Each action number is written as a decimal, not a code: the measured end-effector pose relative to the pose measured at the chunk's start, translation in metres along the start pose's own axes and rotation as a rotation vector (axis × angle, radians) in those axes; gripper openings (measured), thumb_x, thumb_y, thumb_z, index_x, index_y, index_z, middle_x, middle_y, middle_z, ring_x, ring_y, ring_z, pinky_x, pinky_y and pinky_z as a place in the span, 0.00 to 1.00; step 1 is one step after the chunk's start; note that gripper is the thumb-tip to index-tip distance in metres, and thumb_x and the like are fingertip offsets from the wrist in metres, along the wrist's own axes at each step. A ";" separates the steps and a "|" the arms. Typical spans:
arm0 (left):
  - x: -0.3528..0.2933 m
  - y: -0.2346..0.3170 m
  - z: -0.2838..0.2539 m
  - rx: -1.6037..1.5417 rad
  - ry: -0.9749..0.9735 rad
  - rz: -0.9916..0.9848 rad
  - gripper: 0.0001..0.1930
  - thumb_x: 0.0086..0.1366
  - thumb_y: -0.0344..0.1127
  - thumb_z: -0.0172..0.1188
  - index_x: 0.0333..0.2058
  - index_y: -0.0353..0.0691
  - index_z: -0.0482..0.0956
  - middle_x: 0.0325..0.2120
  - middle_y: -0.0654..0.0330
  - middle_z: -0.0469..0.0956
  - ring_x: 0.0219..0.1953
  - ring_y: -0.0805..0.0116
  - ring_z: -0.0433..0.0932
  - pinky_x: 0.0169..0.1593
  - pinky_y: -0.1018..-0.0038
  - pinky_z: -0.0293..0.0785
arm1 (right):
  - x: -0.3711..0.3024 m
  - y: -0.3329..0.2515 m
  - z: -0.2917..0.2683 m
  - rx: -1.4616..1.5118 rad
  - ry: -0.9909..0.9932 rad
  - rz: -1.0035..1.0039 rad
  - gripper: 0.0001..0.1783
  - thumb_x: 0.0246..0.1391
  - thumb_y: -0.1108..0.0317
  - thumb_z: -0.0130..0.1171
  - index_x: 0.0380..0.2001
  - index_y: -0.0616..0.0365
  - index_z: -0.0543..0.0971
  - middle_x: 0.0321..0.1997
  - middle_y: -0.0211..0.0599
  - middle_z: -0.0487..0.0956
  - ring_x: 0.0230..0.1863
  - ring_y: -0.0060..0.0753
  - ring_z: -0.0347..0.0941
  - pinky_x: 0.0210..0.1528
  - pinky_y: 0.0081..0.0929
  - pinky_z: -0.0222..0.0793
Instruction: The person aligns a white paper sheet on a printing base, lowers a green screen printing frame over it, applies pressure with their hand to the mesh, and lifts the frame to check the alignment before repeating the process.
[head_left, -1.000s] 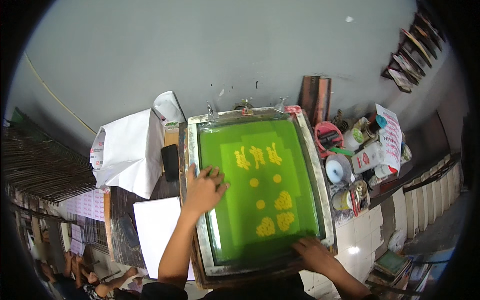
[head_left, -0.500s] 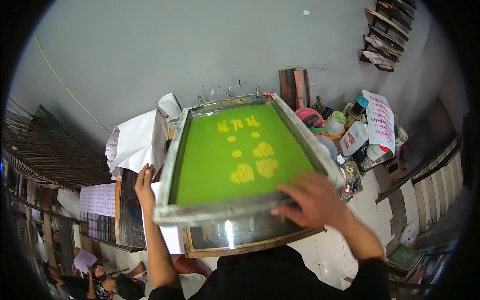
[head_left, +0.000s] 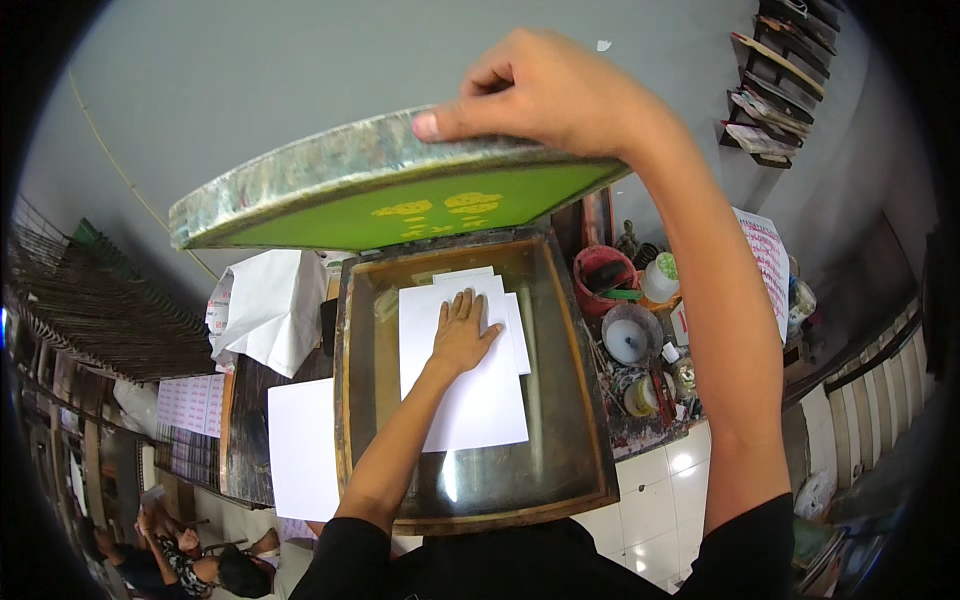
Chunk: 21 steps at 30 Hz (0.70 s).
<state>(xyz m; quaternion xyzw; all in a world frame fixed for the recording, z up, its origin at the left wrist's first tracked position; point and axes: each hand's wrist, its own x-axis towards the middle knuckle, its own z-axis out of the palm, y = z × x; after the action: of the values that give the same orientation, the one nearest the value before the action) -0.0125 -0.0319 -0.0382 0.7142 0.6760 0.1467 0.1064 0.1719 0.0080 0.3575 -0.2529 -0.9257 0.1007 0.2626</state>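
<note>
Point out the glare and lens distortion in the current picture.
Head view: a pale glare streak on the glass tabletop, just below the white paper; head view: bright highlights on the floor tiles; head view: the near edge of the screen-printing frame, gripped by the right hand, looks bowed into an arc, and the picture's corners go black.

This is a screen-printing workshop — a framed green screen (head_left: pixel 400 192) with yellow motifs (head_left: pixel 473 204) tilts above a glass-inset worktop (head_left: pixel 565 420), a red bucket (head_left: pixel 592 301) and a white pot (head_left: pixel 659 287) stand close together at right — and a dark slatted rack (head_left: pixel 100 310) and pattern-printed sheets (head_left: pixel 190 405) occupy the left.
</note>
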 end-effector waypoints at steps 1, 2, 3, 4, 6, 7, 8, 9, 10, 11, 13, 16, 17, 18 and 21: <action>0.008 -0.004 0.005 0.041 -0.013 -0.022 0.41 0.74 0.60 0.49 0.73 0.34 0.58 0.76 0.42 0.51 0.79 0.46 0.46 0.79 0.50 0.36 | 0.008 0.001 -0.002 -0.004 -0.001 0.001 0.37 0.52 0.31 0.68 0.22 0.60 0.86 0.15 0.32 0.74 0.18 0.26 0.66 0.24 0.29 0.61; 0.015 -0.005 0.010 0.051 -0.005 -0.043 0.41 0.74 0.61 0.47 0.74 0.34 0.57 0.76 0.42 0.49 0.79 0.47 0.44 0.79 0.49 0.34 | 0.014 0.002 -0.005 -0.011 -0.004 0.008 0.36 0.52 0.31 0.68 0.21 0.60 0.86 0.15 0.31 0.73 0.18 0.25 0.66 0.23 0.28 0.60; 0.021 -0.008 0.014 0.062 0.003 -0.066 0.42 0.74 0.62 0.46 0.74 0.35 0.56 0.77 0.42 0.48 0.80 0.47 0.42 0.79 0.49 0.32 | 0.021 0.003 -0.009 0.008 -0.048 0.030 0.36 0.54 0.32 0.67 0.25 0.62 0.87 0.19 0.38 0.77 0.20 0.29 0.71 0.26 0.29 0.66; 0.029 -0.007 0.017 0.068 0.014 -0.079 0.43 0.74 0.63 0.45 0.75 0.35 0.55 0.77 0.42 0.46 0.80 0.47 0.41 0.79 0.49 0.31 | 0.027 0.003 -0.017 0.017 -0.091 0.056 0.36 0.56 0.33 0.65 0.28 0.63 0.88 0.23 0.44 0.82 0.23 0.34 0.76 0.30 0.30 0.71; 0.035 -0.005 0.024 0.079 0.009 -0.096 0.44 0.75 0.65 0.42 0.75 0.36 0.54 0.77 0.43 0.46 0.80 0.48 0.40 0.79 0.48 0.30 | 0.036 0.003 -0.024 0.010 -0.125 0.107 0.36 0.57 0.34 0.64 0.30 0.65 0.90 0.26 0.50 0.85 0.25 0.38 0.80 0.32 0.31 0.75; 0.034 -0.007 0.026 0.089 0.004 -0.114 0.44 0.75 0.66 0.41 0.75 0.36 0.54 0.78 0.43 0.46 0.80 0.48 0.39 0.79 0.47 0.29 | 0.039 0.002 -0.023 -0.003 -0.117 0.126 0.36 0.57 0.35 0.64 0.29 0.64 0.89 0.24 0.48 0.84 0.24 0.37 0.79 0.30 0.32 0.74; 0.033 -0.012 0.028 0.090 0.016 -0.119 0.44 0.75 0.66 0.41 0.75 0.37 0.54 0.78 0.43 0.45 0.80 0.48 0.39 0.79 0.47 0.30 | 0.043 0.002 -0.020 -0.010 -0.092 0.144 0.36 0.57 0.35 0.64 0.29 0.64 0.89 0.23 0.47 0.84 0.24 0.36 0.79 0.30 0.32 0.73; 0.031 -0.017 0.029 0.093 0.029 -0.127 0.44 0.75 0.66 0.41 0.75 0.37 0.53 0.78 0.43 0.45 0.80 0.47 0.39 0.79 0.47 0.30 | 0.048 0.003 -0.018 -0.015 -0.064 0.160 0.36 0.57 0.35 0.64 0.28 0.64 0.89 0.22 0.46 0.84 0.23 0.36 0.78 0.30 0.33 0.73; 0.034 -0.012 0.033 0.078 0.043 -0.113 0.44 0.74 0.67 0.41 0.75 0.37 0.53 0.78 0.43 0.45 0.80 0.47 0.39 0.79 0.47 0.31 | 0.049 0.001 -0.019 -0.043 -0.039 0.193 0.36 0.57 0.35 0.64 0.27 0.64 0.89 0.22 0.45 0.83 0.23 0.35 0.77 0.29 0.33 0.72; 0.036 -0.008 0.036 0.068 0.049 -0.102 0.44 0.75 0.67 0.41 0.76 0.37 0.53 0.78 0.43 0.45 0.80 0.47 0.39 0.78 0.47 0.31 | 0.053 -0.013 -0.020 -0.096 -0.019 0.270 0.36 0.57 0.35 0.64 0.28 0.64 0.89 0.22 0.45 0.83 0.23 0.35 0.78 0.29 0.33 0.72; 0.039 -0.006 0.038 0.059 0.063 -0.095 0.44 0.75 0.67 0.40 0.76 0.38 0.53 0.78 0.44 0.45 0.80 0.47 0.39 0.78 0.46 0.31 | 0.041 0.006 -0.013 -0.060 0.101 0.006 0.35 0.56 0.35 0.65 0.30 0.64 0.90 0.23 0.45 0.84 0.25 0.36 0.78 0.30 0.33 0.72; 0.036 -0.007 0.037 0.058 0.047 -0.109 0.44 0.75 0.67 0.40 0.76 0.39 0.53 0.78 0.44 0.45 0.80 0.48 0.38 0.79 0.47 0.30 | 0.042 0.021 -0.011 -0.026 0.110 -0.105 0.36 0.55 0.35 0.66 0.31 0.64 0.90 0.24 0.46 0.84 0.26 0.37 0.78 0.32 0.34 0.73; 0.036 -0.008 0.037 0.057 0.045 -0.112 0.44 0.75 0.67 0.39 0.76 0.39 0.53 0.78 0.45 0.44 0.80 0.49 0.38 0.79 0.47 0.29 | 0.046 0.021 -0.013 -0.011 0.093 -0.082 0.36 0.54 0.34 0.66 0.31 0.64 0.90 0.24 0.46 0.84 0.26 0.38 0.78 0.32 0.35 0.73; 0.035 -0.008 0.037 0.055 0.042 -0.113 0.44 0.75 0.68 0.38 0.76 0.39 0.52 0.78 0.46 0.44 0.81 0.50 0.37 0.79 0.48 0.28 | 0.049 0.022 -0.015 0.003 0.074 -0.057 0.36 0.54 0.34 0.66 0.30 0.64 0.90 0.24 0.46 0.84 0.26 0.39 0.78 0.32 0.35 0.73; 0.035 -0.010 0.036 0.059 0.043 -0.118 0.44 0.75 0.68 0.38 0.76 0.40 0.52 0.79 0.47 0.43 0.81 0.51 0.37 0.79 0.49 0.27 | 0.045 0.019 -0.008 -0.058 0.135 -0.087 0.37 0.54 0.33 0.66 0.29 0.64 0.90 0.24 0.47 0.84 0.25 0.39 0.77 0.31 0.36 0.72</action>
<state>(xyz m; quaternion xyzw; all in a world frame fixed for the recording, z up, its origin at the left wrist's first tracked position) -0.0081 0.0052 -0.0728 0.6728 0.7230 0.1353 0.0792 0.1509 0.0479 0.3779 -0.2263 -0.9186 0.0452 0.3209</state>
